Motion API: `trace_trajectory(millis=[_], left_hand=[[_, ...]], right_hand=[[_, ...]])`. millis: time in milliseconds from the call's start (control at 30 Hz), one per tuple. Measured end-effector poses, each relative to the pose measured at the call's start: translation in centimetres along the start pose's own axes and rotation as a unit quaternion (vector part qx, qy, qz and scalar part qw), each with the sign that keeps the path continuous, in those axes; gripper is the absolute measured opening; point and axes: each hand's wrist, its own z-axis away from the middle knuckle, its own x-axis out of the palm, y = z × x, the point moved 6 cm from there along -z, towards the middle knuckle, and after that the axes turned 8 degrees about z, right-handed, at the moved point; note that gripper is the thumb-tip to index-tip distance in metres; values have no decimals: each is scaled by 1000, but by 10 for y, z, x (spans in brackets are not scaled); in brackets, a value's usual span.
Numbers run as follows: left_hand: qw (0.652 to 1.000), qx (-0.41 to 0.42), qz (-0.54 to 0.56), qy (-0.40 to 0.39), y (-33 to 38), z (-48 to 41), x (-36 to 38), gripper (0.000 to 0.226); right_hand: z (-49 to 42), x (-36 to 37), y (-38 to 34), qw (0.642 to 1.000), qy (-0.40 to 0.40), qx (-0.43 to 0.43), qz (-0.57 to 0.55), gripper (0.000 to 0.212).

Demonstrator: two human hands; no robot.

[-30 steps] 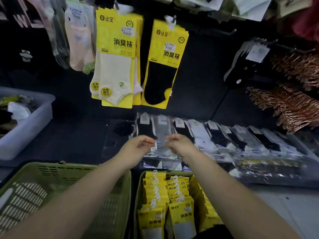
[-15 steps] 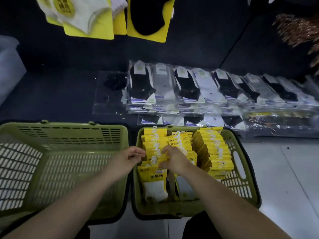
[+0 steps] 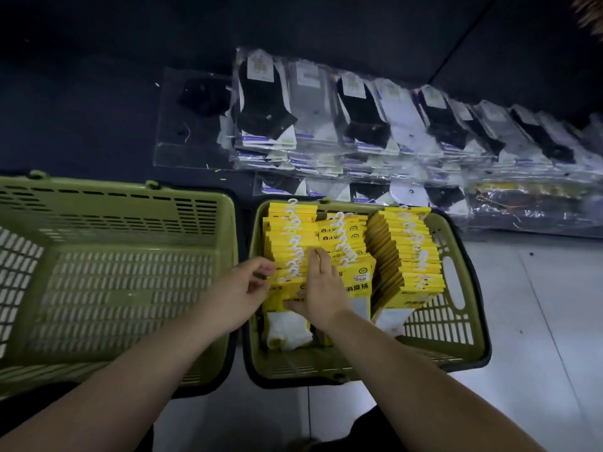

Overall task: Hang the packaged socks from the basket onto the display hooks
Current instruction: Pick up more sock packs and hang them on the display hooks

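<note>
A green basket (image 3: 456, 324) on the floor holds three rows of yellow sock packs (image 3: 411, 252) with white plastic hooks. My right hand (image 3: 321, 291) lies on the left row, fingers straight along the packs' right edge and thumb across the front pack (image 3: 287, 321), which shows a white sock. My left hand (image 3: 243, 296) is at the left edge of the same row, its fingers curled against the packs' sides; a firm hold is not plain. The display hooks are out of view.
A second green basket (image 3: 107, 256) stands to the left, with nothing in it. Behind the baskets, clear-wrapped black and white socks (image 3: 359, 125) lie in overlapping rows on a dark shelf. Grey tiled floor (image 3: 538, 321) lies to the right.
My view has dropped from the hanging display down to the baskets. Both hands came down from the clear packs on the shelf to the left row of yellow packs.
</note>
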Motion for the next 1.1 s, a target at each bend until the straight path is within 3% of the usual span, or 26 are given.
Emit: trace_trajectory(millis=[133, 233, 400, 533, 633, 733, 867, 1000, 1100], left_hand=[[1000, 8, -14, 9, -4, 1, 0, 30], [1000, 12, -17, 11, -6, 1, -1, 30], [999, 27, -27, 5, -7, 1, 1, 31], [999, 28, -18, 9, -9, -1, 2, 32], [1000, 26, 3, 2, -10, -1, 2, 52], [998, 30, 61, -8, -6, 1, 0, 96], [985, 36, 145, -85, -1, 4, 1, 133], [980, 42, 136, -139, 4, 8, 15, 139], [979, 61, 182, -62, 9, 9, 21, 112]], right_hand=[[2, 0, 0, 998, 23, -6, 63, 110], [-3, -6, 3, 998, 36, -11, 42, 101], [-7, -10, 2, 999, 2, -24, 46, 110], [-2, -12, 2, 996, -8, -32, 77, 101], [3, -15, 0, 997, -54, -52, 10, 98], [10, -37, 7, 991, -78, -70, -82, 97], [26, -86, 21, 977, -82, -97, -170, 89], [43, -121, 20, 946, -82, -114, -292, 77], [43, -130, 8, 927, -40, -138, -345, 79]])
